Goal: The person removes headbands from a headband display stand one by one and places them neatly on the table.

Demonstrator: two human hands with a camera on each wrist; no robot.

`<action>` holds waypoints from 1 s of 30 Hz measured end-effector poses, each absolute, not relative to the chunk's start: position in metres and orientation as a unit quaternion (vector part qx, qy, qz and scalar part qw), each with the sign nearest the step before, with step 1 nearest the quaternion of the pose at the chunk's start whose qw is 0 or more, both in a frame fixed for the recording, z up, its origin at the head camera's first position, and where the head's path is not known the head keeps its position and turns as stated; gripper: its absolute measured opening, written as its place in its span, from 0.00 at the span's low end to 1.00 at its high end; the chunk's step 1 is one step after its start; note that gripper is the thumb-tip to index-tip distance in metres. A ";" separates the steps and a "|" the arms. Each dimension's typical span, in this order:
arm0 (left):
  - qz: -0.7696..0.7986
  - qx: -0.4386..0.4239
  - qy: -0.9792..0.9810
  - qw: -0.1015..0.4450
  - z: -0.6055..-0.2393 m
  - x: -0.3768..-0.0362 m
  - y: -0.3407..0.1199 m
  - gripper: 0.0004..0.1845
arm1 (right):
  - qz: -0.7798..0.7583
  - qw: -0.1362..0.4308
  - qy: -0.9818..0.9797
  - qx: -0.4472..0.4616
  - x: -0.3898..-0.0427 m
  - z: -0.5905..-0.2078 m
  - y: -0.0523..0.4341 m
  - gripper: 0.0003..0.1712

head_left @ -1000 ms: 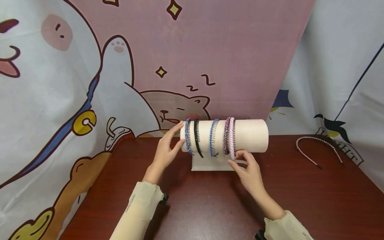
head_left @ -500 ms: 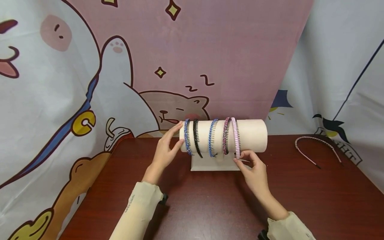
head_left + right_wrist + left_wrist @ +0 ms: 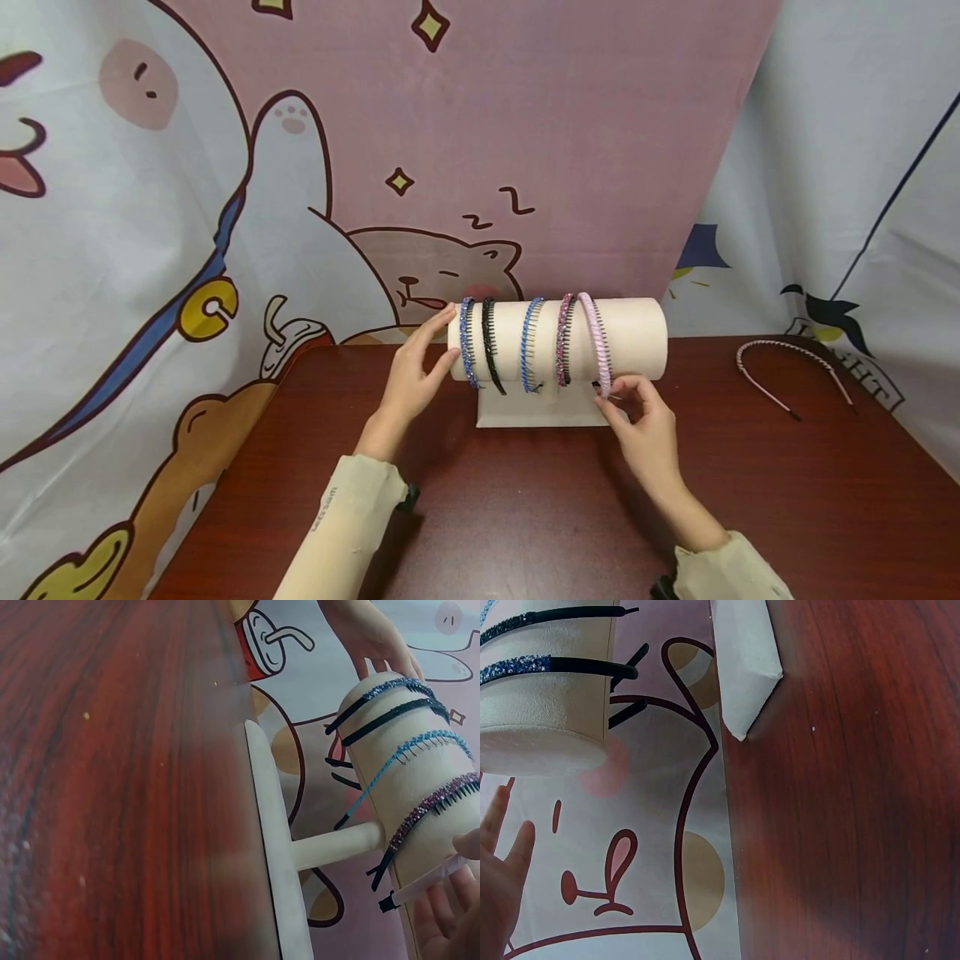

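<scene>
A cream roll-shaped headband stand (image 3: 637,333) holds several toothed headbands side by side. My right hand (image 3: 651,433) pinches the lower front end of a light pink headband (image 3: 597,337), the rightmost on the roll, which tilts slightly. In the right wrist view, thumb and fingers are at that pink headband (image 3: 429,882). To its left sit a purple-pink glittery headband (image 3: 563,337), a bright blue one (image 3: 531,342), a black one (image 3: 491,337) and a dark blue one (image 3: 468,337). My left hand (image 3: 411,375) rests extended fingers on the roll's left end.
Another headband (image 3: 791,346), thin and twisted, lies at the right on the dark red table (image 3: 510,517). The stand's flat base (image 3: 517,410) rests near the table's back edge. A cartoon-printed cloth (image 3: 600,150) hangs behind.
My right hand has moved right along the roll with the light pink headband, away from the purple-pink one, opening a gap. My left hand has stayed at the roll's end.
</scene>
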State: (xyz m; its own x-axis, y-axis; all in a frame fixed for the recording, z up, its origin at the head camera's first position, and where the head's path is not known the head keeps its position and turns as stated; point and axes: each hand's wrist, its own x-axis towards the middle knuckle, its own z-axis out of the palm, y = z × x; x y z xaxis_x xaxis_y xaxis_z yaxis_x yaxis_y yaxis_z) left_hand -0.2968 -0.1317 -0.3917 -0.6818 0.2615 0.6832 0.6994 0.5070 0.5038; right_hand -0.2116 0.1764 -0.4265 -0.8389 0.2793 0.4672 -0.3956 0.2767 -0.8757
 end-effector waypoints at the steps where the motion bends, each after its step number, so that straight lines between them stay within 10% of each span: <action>1: -0.402 -0.292 -0.824 0.274 -0.392 -0.297 -0.132 0.30 | 0.602 0.286 -0.745 0.042 -0.211 -0.426 0.177 0.10; 30: -0.408 -0.292 -0.821 0.271 -0.393 -0.298 -0.132 0.30 | 0.637 0.328 -0.696 0.044 -0.214 -0.416 0.197 0.11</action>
